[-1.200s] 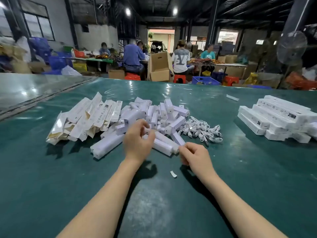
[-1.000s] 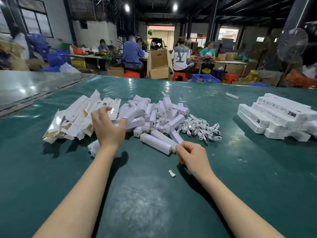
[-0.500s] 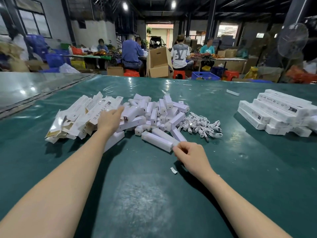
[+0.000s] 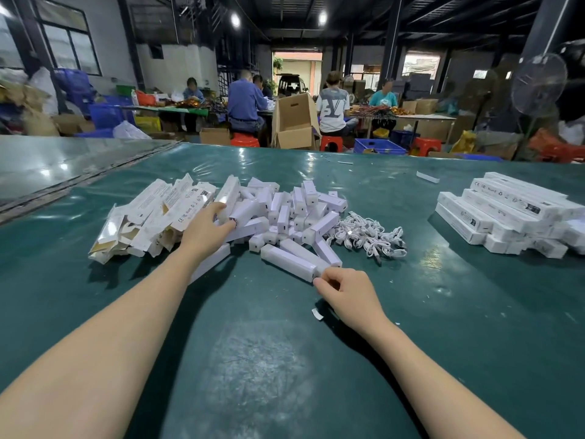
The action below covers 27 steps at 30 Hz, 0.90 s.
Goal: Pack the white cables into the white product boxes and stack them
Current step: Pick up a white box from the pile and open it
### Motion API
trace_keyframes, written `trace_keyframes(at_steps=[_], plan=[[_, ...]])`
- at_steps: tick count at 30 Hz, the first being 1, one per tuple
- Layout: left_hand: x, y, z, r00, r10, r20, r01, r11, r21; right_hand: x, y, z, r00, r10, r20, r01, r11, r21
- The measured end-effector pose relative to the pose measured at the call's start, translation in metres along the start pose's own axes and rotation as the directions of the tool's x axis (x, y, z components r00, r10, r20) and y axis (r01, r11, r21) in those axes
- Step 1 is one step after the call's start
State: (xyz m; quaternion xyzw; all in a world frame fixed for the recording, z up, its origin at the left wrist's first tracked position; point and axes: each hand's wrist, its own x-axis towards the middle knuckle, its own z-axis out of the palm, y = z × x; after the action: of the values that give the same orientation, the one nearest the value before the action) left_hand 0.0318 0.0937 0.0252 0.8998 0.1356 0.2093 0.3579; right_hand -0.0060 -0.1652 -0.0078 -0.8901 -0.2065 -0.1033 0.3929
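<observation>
Your right hand [image 4: 346, 291] pinches the near end of a long white box [image 4: 288, 261], its axis running away leftward; the white cables [image 4: 367, 232] lie beyond, nearer this hand. Your left hand [image 4: 205, 231] touches the box pile [image 4: 278, 210], grip unclear.

The left arm [image 4: 126, 312] stretches far forward, and the left hand [image 4: 205, 231] lies palm down, fingers [image 4: 218, 208] reaching ahead and thumb out to the side. The right arm [image 4: 427, 359] stays closer in. The right hand [image 4: 349, 293] is curled, its fingertips [image 4: 320, 279] pressed together; I cannot tell if they pinch anything.
</observation>
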Motion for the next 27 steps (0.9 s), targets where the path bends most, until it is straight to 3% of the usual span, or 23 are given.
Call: trace_keyframes(at_steps=[9,18,21,23,25,27], plan=[[0.016,0.023,0.001,1.000,-0.016,-0.023,0.018,0.997,0.069,0.001,0.000,0.001,1.000,0.019,0.008,-0.019,1.000,-0.001],[0.022,0.030,0.002,0.968,-0.249,0.017,0.249,0.963,-0.105,0.002,-0.001,0.001,0.999,0.028,0.036,-0.028,1.000,-0.008],[0.022,0.031,0.003,0.950,-0.288,-0.123,0.270,0.952,-0.144,0.002,0.000,0.002,0.999,0.031,0.037,-0.030,1.000,-0.008],[0.018,0.035,0.000,0.896,-0.342,-0.284,0.264,0.923,-0.279,0.003,-0.001,0.002,0.998,0.038,0.043,-0.038,0.999,-0.017],[0.012,0.042,-0.002,0.853,-0.351,-0.386,0.154,0.876,-0.457,0.002,-0.002,0.002,0.998,0.044,0.054,-0.044,0.999,-0.002],[-0.003,0.056,-0.001,0.886,-0.293,-0.360,0.034,0.814,-0.580,0.003,-0.003,-0.001,0.999,0.047,0.012,-0.048,0.993,0.109]])
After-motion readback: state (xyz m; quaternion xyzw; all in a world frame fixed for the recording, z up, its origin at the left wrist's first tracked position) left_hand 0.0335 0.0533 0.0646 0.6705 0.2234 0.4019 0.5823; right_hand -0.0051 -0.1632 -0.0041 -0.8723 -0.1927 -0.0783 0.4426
